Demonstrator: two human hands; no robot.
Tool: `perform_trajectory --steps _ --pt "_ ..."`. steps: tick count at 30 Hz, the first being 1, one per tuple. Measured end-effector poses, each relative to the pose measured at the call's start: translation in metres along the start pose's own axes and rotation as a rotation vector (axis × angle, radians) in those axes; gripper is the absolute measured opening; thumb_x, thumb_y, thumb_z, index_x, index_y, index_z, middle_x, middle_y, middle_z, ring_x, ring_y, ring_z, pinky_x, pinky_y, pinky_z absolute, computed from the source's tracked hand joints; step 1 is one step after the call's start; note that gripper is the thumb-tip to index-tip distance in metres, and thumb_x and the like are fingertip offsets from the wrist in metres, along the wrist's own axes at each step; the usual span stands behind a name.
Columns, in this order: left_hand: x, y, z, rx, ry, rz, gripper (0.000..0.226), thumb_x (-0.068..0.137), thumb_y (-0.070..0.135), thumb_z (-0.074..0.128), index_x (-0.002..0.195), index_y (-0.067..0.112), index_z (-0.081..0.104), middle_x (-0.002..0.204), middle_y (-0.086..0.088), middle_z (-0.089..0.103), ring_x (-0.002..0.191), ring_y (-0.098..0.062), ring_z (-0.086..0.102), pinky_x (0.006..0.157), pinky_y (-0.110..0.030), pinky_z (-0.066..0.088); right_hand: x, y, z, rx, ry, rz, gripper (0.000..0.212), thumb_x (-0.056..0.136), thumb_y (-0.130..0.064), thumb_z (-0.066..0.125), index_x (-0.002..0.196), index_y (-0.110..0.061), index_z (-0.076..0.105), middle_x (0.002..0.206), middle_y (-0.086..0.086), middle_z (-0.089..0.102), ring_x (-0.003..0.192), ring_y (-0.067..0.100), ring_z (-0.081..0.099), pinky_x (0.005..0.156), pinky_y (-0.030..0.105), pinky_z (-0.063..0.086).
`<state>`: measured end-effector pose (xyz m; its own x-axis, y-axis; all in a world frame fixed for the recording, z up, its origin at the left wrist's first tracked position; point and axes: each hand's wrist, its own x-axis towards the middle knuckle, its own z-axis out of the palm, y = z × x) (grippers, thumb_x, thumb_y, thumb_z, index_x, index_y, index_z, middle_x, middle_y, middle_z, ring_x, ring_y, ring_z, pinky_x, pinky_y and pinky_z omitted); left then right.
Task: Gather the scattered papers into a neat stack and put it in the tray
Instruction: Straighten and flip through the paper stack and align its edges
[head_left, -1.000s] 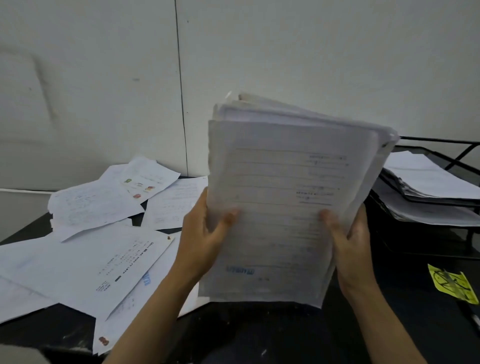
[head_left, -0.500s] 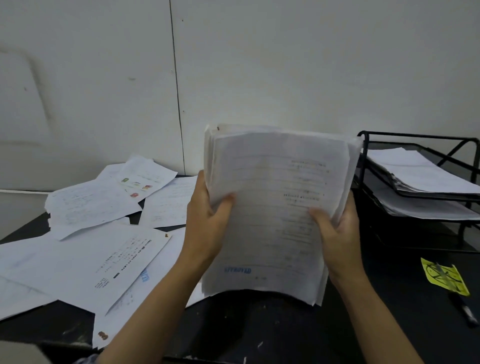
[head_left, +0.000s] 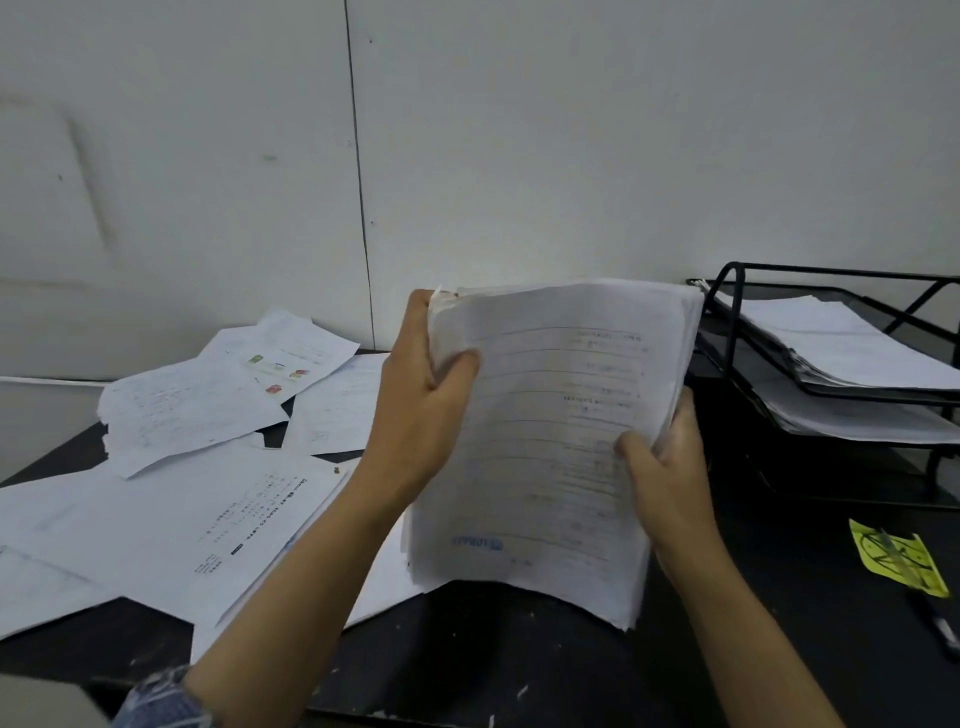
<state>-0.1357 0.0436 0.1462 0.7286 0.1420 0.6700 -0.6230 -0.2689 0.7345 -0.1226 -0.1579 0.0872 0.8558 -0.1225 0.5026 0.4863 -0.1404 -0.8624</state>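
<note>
White stack (head_left: 550, 441): held upright above the black desk (head_left: 493, 654), left hand (head_left: 421, 410) gripping its upper left edge, right hand (head_left: 670, 467) pinching the right edge.
Done: a thick bundle gathered.
Left: loose sheets (head_left: 171, 499) on the left; tray (head_left: 831, 384) at right already holds papers.
Nearby: yellow note (head_left: 898, 561), pen (head_left: 940, 623).

A pale grey-white wall (head_left: 571, 130) fills the upper half of the view, split by a thin dark vertical seam (head_left: 358, 171) left of centre. Below the wall sits a black desk (head_left: 493, 654), its surface scuffed with small white flecks. Light is dim and even, with faint smudges on the wall's left panel.
</note>
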Motion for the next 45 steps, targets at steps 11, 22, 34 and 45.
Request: perform_trajectory --steps 11,22,34,45 --pt "-0.006 -0.019 0.003 0.347 0.084 0.072 0.029 0.093 0.018 0.055 0.104 0.028 0.03 0.08 0.016 0.051 0.074 -0.009 0.059 0.057 -0.026 0.056 0.032 -0.009 -0.014 -0.269 -0.075 0.138 0.042 0.087 -0.009 0.056 0.118 -0.028 0.035 0.105 -0.008 0.056 0.09 0.006 0.057 0.062 0.021 0.042" --pt "-0.037 -0.042 0.019 0.337 -0.089 0.207 0.017 0.093 0.011 0.049 0.104 0.021 0.041 0.085 0.01 0.047 0.063 -0.007 0.044 0.056 -0.021 0.038 0.036 -0.024 0.071 -0.629 -0.14 -0.594 0.034 0.081 -0.001 0.058 0.113 -0.012 0.059 0.125 0.006 0.058 0.129 0.027 0.045 0.113 0.057 0.022" --pt "-0.039 -0.126 -0.039 0.314 -0.188 -0.079 0.017 0.093 0.014 0.048 0.101 0.026 0.04 0.074 0.008 0.057 0.064 -0.008 0.054 0.055 -0.02 0.04 0.039 0.07 0.094 -0.91 -0.377 -0.367 0.029 0.084 -0.028 0.063 0.112 -0.025 0.055 0.107 -0.011 0.059 0.107 0.012 0.053 0.118 0.054 -0.008" --pt "0.007 -0.171 -0.033 1.131 -0.219 0.051 0.072 0.085 0.016 0.059 0.149 0.015 0.027 0.15 -0.01 0.037 0.145 -0.033 0.019 0.118 -0.054 0.011 0.066 0.109 0.118 -0.727 -0.513 -0.192 0.022 0.089 -0.016 0.058 0.104 -0.031 0.056 0.102 -0.017 0.059 0.098 0.009 0.051 0.098 0.03 0.028"
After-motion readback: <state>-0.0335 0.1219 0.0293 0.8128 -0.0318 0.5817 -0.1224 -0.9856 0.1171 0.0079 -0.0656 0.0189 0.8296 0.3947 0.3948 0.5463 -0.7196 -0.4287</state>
